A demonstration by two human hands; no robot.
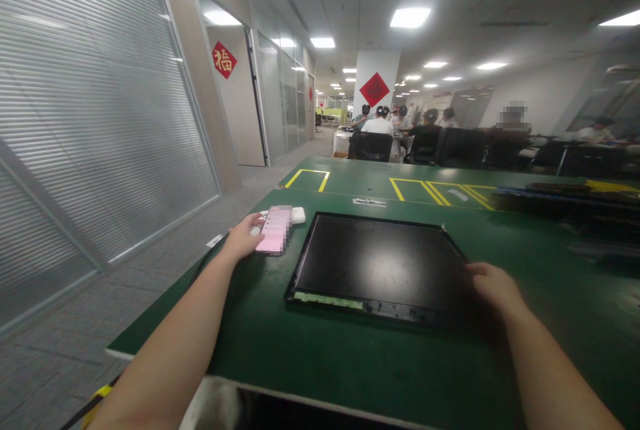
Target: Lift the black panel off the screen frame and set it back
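Note:
My left hand (243,238) has its fingers and thumb at the left edge of a smartphone (274,230) with a lit pink screen. Behind the phone lies a white object (298,215), partly hidden, its kind unclear. To the right, a black display panel (380,263) lies on the green table, a pale green strip (327,300) along its near left edge. My right hand (495,287) grips the panel's right edge between thumb and fingers; the fingertips are partly hidden by the edge and dark blur.
The green table (350,357) bears yellow tape outlines (327,182) near its far side. A blurred stack of dark flat pieces (565,197) lies at the right. Several people sit beyond the table by black chairs (375,147). Glass partitions (100,83) line the left.

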